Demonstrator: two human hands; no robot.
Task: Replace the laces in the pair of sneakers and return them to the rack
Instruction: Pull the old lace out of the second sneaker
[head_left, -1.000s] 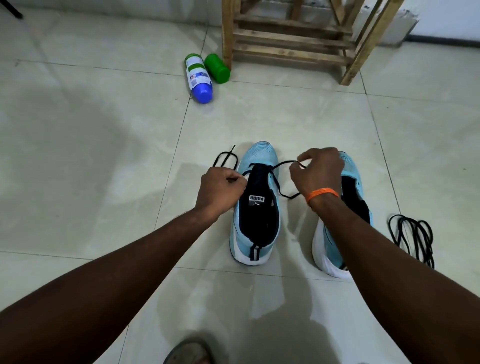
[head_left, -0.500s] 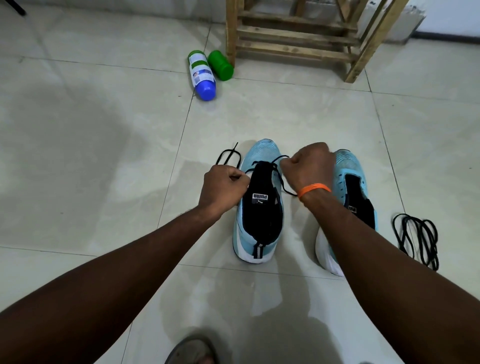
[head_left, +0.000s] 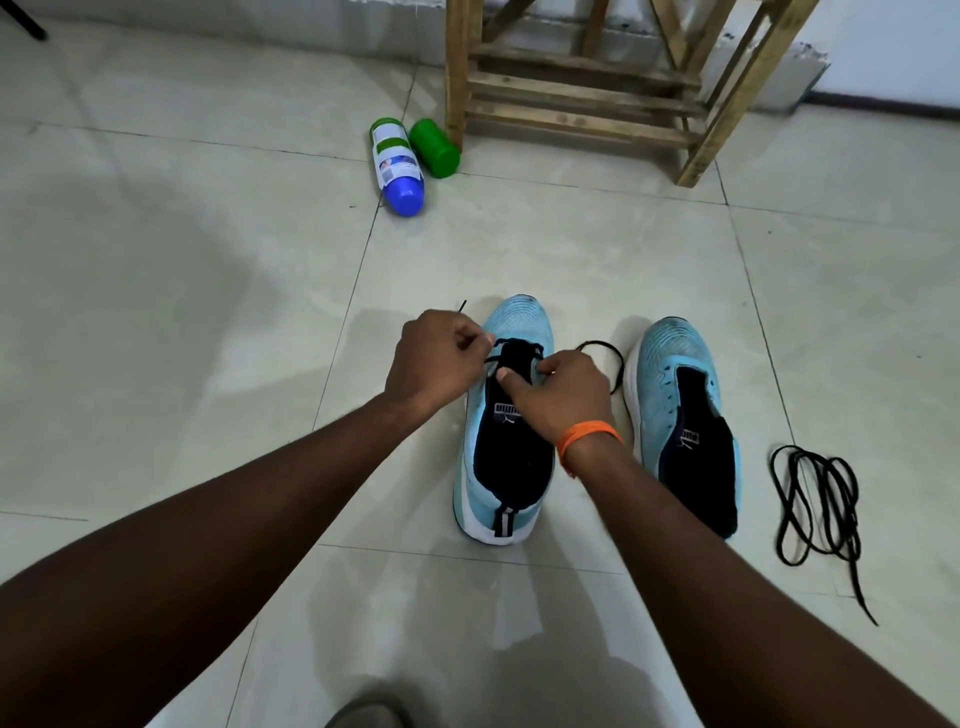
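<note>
The left hand's fingers (head_left: 467, 338) are curled tight, pinching a black lace (head_left: 602, 348) just off the left edge of the near sneaker (head_left: 511, 322). The lace's tip pokes out past the knuckles toward the floor (head_left: 208, 312). The right hand's fingers (head_left: 511, 382) are pressed together too, thumb and forefinger pinching the same lace where it crosses the top of the black tongue. Behind that hand the lace bows out in a loop into the gap between the two shoes.

The left hand (head_left: 436, 364) sits beside the shoe's toe end. The right hand (head_left: 558, 395) lies over its tongue, with an orange band (head_left: 589, 436) at the wrist.

Both sneakers stand on the floor tiles, toes pointing away from the person. The other sneaker (head_left: 670, 353) is just to the right and has no lace in it. Near its heel lies a second lace (head_left: 815, 499) in a loose coil. Well beyond the shoes stands the wooden rack (head_left: 582, 104), and two bottles (head_left: 397, 161) lie beside its left leg.
</note>
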